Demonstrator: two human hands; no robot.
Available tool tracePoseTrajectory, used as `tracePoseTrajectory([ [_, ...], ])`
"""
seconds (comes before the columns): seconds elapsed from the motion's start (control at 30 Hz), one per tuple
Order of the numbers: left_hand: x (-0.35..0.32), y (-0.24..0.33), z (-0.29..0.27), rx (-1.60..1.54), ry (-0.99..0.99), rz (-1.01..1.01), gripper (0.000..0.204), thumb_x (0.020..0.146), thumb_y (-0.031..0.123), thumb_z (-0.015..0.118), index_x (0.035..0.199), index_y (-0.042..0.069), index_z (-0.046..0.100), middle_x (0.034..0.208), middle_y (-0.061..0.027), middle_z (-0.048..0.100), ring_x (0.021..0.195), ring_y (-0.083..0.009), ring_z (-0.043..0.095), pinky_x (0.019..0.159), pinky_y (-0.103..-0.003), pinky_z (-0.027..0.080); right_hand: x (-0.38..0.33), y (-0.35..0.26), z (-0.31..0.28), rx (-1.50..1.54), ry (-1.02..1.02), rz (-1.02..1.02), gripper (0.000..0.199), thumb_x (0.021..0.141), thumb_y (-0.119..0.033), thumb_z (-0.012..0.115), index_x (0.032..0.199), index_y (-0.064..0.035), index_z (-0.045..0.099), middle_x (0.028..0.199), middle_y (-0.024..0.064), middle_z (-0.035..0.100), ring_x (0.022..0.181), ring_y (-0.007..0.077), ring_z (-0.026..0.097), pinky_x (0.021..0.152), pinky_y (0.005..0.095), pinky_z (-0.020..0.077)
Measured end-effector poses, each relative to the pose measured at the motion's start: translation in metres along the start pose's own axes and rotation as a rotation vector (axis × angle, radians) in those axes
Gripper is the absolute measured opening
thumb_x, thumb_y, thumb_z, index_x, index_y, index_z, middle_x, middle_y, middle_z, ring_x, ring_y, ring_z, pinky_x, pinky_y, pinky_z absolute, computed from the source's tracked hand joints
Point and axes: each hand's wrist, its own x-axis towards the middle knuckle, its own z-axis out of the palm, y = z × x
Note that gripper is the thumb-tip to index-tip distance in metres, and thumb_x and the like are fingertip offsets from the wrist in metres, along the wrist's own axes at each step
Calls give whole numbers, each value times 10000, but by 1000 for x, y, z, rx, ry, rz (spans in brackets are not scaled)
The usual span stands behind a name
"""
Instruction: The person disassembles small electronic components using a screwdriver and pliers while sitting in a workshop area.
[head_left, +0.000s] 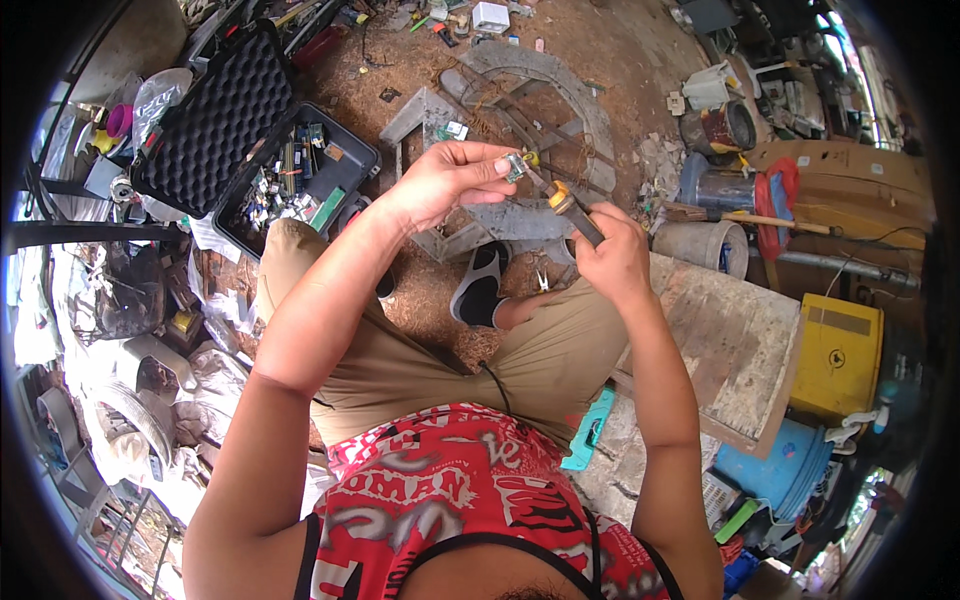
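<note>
My left hand (pixel 452 184) pinches a small green circuit board (pixel 515 168) between thumb and fingers, out in front of my knees. Closed around a dark handle, my right hand (pixel 612 254) holds a hand tool (pixel 571 207) with an orange-yellow collar and a narrow metal blade. The blade points up and left toward the board; whether its tip touches the board is too small to tell. Behind both hands, a grey ring-shaped frame (pixel 583 88) lies on the ground. Another small green-and-white piece (pixel 452 131) rests on the frame's left part.
An open black case (pixel 368 158) with a foam-lined lid (pixel 222 130) stands at the left, holding circuit boards and modules. Pliers (pixel 541 280) lie by my foot. To the right are a worn wooden board (pixel 722 345), a yellow container (pixel 838 350), a blue bucket (pixel 770 465) and a grey bucket (pixel 700 245).
</note>
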Motion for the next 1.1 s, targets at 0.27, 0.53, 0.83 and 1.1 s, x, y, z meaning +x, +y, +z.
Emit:
tracePoseTrajectory([
  [0.27, 9, -15, 3, 332, 155, 138, 299, 904, 156, 699, 1159, 4, 663, 946, -60, 711, 824, -103, 670, 756, -248, 561, -4, 4, 24, 190, 172, 29, 220, 841, -180, 718, 980, -9, 717, 1130, 164, 651, 988, 306, 654, 845, 346, 504],
  [0.53, 9, -27, 6, 576, 90, 166, 194, 899, 115, 697, 1028, -28, 676, 882, -55, 709, 804, -91, 662, 748, -243, 557, 26, -6, 44, 435, 112, 59, 237, 856, -184, 737, 961, 27, 708, 995, 114, 686, 891, 217, 659, 785, 321, 505],
  [0.83, 12, -25, -1, 459, -7, 128, 173, 919, 95, 662, 1039, -29, 678, 906, -64, 704, 825, -100, 660, 780, -272, 562, 32, 2, 65, 844, -53, 352, 165, 920, -160, 648, 933, -1, 691, 834, 49, 679, 751, 133, 628, 648, 283, 460],
  [1.1, 17, -25, -9, 448, 76, 98, 194, 879, 107, 715, 1022, -23, 697, 877, -82, 715, 781, -115, 670, 709, -263, 560, 32, -9, 81, 758, 122, 398, 159, 880, -148, 673, 941, -3, 694, 970, 57, 678, 830, 176, 668, 681, 317, 502],
])
